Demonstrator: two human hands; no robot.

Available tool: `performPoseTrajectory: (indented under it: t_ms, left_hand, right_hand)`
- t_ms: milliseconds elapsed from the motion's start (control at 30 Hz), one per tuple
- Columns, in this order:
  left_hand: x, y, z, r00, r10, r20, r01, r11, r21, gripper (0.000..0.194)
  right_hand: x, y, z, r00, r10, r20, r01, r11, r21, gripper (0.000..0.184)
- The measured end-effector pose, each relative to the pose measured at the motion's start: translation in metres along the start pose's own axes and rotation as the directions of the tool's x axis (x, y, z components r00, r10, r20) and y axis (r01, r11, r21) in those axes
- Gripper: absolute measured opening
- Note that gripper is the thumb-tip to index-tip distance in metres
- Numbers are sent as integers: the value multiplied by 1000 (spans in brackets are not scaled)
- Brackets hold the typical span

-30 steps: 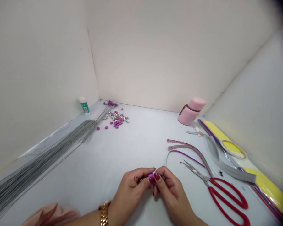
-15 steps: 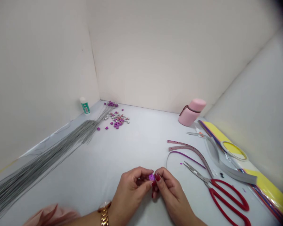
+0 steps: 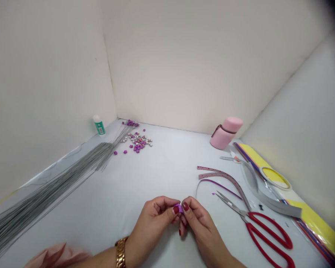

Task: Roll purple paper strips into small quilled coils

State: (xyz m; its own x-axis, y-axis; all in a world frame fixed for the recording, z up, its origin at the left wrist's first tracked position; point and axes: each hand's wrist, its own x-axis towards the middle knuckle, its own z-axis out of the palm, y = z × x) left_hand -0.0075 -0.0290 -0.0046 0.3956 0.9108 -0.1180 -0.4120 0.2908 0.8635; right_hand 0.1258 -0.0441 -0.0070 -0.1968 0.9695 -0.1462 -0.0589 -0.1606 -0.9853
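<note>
The left hand (image 3: 159, 219) pinches a small purple folded-paper piece (image 3: 180, 208) between thumb and forefinger; the right hand (image 3: 200, 219), fingers curled nearly closed, touches its other side.

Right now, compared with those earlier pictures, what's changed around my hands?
Your left hand has drawn its thumb slightly left, away from your right hand. The purple piece remains held; nothing was picked up or let go. Scissors and pink bottle stayed put.
</note>
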Motion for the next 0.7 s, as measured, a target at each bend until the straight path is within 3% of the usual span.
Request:
performPoseTrajectory:
  t_ms: [167,333,500,700]
  left_hand:
    - [0,-6,-5,995,19,-95,-15,999,49,13]
    - [-3,-1,-4,999,29,-29,-23,979,203,17]
    - [-3,4,-6,988,87,-130,-32,926,377,13]
    - [-6,5,-8,982,158,-102,-81,845,528,8]
  right_hand:
    - [0,-1,-3,998,-52,20,54,993,-104,27]
    - [0,4,-6,995,-99,19,101,973,-208,24]
    - [1,6,-10,980,-191,58,199,910,-363,22]
    - [-1,4,-9,977,-207,49,210,899,-383,19]
